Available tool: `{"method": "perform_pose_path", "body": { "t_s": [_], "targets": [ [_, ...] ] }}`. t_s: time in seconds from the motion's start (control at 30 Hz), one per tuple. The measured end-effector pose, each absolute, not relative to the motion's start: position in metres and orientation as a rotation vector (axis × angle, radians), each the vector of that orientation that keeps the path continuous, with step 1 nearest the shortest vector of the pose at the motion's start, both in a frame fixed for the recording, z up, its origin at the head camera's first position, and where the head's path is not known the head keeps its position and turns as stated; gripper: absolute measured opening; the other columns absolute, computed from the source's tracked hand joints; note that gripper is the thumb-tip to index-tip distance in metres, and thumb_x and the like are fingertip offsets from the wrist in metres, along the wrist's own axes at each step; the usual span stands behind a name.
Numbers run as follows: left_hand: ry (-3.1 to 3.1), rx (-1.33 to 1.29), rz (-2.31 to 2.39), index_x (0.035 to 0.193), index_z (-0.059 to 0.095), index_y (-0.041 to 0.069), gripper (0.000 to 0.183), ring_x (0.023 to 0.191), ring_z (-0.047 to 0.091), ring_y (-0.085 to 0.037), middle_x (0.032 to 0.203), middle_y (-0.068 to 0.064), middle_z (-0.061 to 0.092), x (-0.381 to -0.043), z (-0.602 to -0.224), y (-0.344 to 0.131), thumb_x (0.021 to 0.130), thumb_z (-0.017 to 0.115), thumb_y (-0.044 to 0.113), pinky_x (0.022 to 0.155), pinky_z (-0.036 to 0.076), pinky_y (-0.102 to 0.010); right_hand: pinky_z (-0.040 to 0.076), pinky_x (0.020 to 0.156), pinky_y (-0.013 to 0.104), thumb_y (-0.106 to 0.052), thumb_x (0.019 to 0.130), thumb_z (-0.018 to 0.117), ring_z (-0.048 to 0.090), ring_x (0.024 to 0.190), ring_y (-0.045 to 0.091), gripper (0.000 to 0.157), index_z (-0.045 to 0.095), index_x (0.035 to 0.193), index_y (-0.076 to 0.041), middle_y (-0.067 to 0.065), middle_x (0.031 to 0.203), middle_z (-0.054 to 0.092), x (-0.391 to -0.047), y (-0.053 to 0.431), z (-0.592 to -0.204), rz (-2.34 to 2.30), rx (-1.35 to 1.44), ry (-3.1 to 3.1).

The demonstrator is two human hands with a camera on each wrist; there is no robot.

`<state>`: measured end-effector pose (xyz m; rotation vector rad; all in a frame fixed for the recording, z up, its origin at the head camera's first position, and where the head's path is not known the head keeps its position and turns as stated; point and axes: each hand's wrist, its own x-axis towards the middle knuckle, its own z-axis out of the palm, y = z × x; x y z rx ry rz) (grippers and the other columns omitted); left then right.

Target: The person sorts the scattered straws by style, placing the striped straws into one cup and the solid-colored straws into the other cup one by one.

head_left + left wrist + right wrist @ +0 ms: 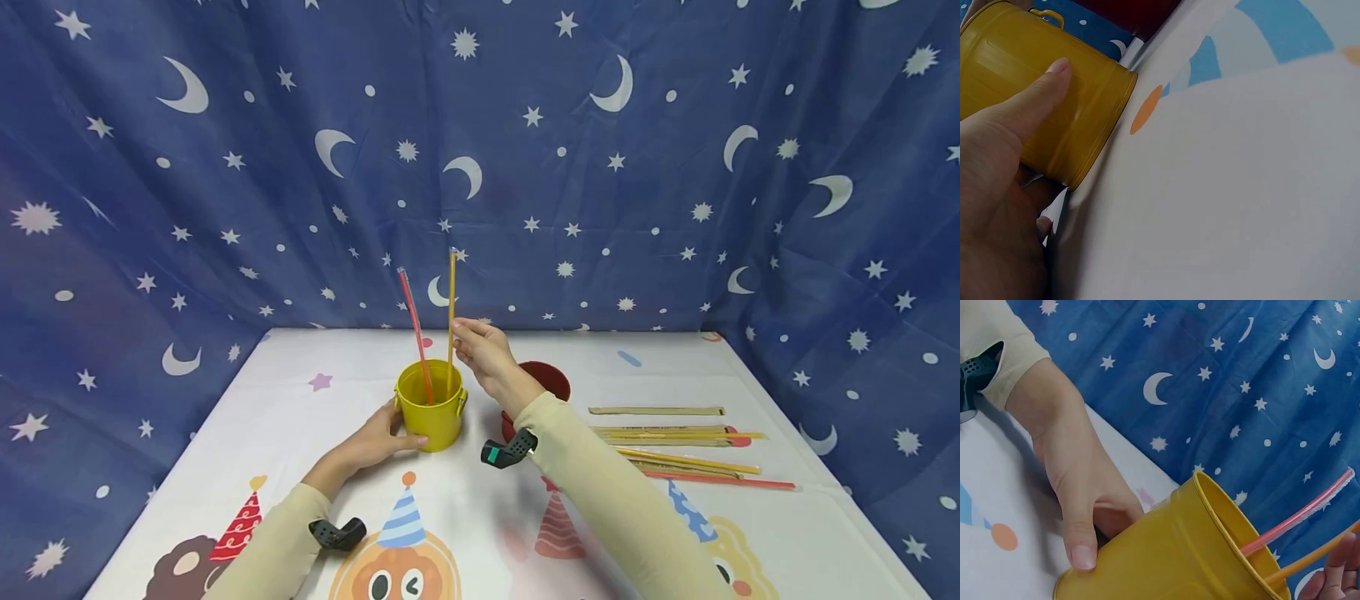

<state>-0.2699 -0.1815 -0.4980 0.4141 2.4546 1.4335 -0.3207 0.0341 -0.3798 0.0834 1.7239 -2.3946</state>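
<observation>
The right hand (486, 358) pinches the yellow stick (452, 287) between thumb and fingers, below its upper end. The stick stands nearly upright, its lower part inside the yellow bucket (429, 425). The left hand (381, 440) grips the bucket's outer wall, thumb across the front and fingers round the side. The bucket stands upright on the table (247, 417). Inside it, beside the yellow stick, a red stick (415, 321) leans to the left. Just to the right, a red bucket (557, 379) is partly hidden by the right arm. Further right lie loose sticks (686, 461) and tan strips (656, 411). A blue curtain (525, 192) hangs behind.
</observation>
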Motion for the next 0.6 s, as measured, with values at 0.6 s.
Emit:
{"method": "perform_pose_path", "body": {
  "t_s": [0.6],
  "targets": [
    [2.443,0.416,1.430,0.162,0.018,0.007,0.102,0.154,0.025,-0.041,0.168,-0.019,0.023,-0.2713,-0.4931,-0.1844,0.087,0.079,0.039,0.127,0.022,-0.055,0.049,0.072,0.016,-0.020,0.103,0.059,0.058,0.075,0.006,0.035,0.062,0.133,-0.003,0.000,0.104,0.055,-0.3154,0.0424,-0.3778,-2.183,-0.070,1.881]
  ]
}}
